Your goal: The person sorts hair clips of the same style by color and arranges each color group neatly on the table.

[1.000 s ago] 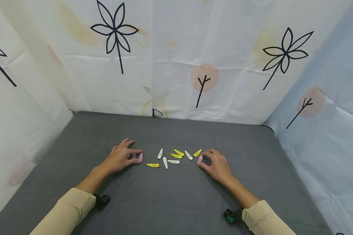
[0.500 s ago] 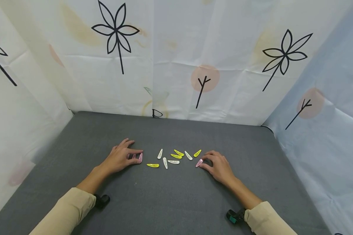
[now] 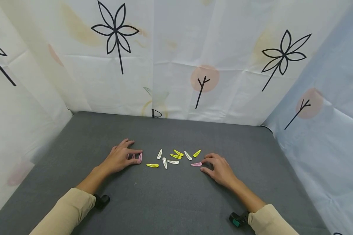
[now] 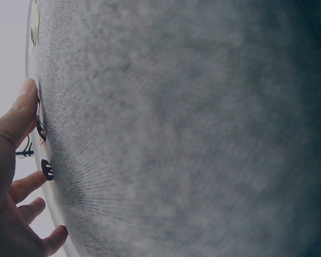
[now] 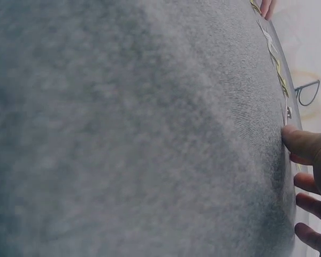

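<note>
Thumb and forefinger of my left hand (image 3: 119,159) grip a pink hair clip (image 3: 140,158) by its two ends. More pink clips (image 3: 133,156) lie behind it, partly hidden by that hand. In the left wrist view, dark-looking clip ends (image 4: 47,169) show beside the left fingers. At the right, another pink snap hair clip (image 3: 196,164) lies flat and sideways on the grey table. My right hand (image 3: 220,169) has its forefinger at the clip's right end, while its thumb stands a little apart below.
Between the hands lie loose yellow clips (image 3: 152,165) and white clips (image 3: 165,163), several in all. A yellow clip (image 3: 197,153) lies just beyond the right pink one. Grey cloth covers the table (image 3: 164,202); patterned curtains (image 3: 176,58) stand behind and at both sides.
The right pink clip has turned from upright between thumb and forefinger to lying sideways, pointing left. My right hand has shifted slightly nearer me and its pinch has loosened. My left hand stays put.
</note>
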Action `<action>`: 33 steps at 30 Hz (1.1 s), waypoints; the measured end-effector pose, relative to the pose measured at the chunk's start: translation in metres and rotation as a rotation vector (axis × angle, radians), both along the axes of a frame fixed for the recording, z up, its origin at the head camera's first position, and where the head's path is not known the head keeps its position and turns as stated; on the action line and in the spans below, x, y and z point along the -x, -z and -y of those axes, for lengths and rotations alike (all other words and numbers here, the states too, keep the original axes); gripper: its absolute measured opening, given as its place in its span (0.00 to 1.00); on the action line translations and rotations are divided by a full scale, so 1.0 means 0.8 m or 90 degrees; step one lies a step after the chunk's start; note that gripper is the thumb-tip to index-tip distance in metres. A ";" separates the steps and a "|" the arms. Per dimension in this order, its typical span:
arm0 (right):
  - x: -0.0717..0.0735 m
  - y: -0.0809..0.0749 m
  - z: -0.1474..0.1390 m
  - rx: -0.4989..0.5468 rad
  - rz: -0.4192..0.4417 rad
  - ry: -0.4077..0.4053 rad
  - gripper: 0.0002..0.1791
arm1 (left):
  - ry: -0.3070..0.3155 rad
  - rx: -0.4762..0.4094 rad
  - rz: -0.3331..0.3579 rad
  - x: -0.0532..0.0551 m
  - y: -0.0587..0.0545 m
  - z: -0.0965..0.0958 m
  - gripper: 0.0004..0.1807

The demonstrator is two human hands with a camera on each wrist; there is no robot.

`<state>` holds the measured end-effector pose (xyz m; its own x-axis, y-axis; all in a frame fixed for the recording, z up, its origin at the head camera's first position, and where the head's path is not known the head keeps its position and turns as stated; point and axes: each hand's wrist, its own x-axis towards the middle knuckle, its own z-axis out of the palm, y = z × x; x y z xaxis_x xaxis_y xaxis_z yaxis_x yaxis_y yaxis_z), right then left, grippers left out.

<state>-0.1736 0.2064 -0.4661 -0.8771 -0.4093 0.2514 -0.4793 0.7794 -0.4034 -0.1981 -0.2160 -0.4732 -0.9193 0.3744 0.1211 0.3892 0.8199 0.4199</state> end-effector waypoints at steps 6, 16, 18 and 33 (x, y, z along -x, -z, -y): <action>-0.008 0.001 -0.003 0.002 -0.020 -0.047 0.11 | 0.001 -0.006 0.007 -0.001 -0.004 -0.001 0.26; -0.019 -0.001 0.004 -0.010 -0.017 -0.093 0.11 | 0.004 -0.003 0.011 -0.001 -0.004 -0.001 0.26; -0.020 -0.002 0.006 -0.014 -0.009 -0.095 0.12 | 0.005 -0.002 0.012 -0.001 -0.004 -0.001 0.26; -0.009 0.006 0.016 0.001 -0.032 0.013 0.30 | 0.006 0.006 0.011 -0.002 -0.005 -0.001 0.26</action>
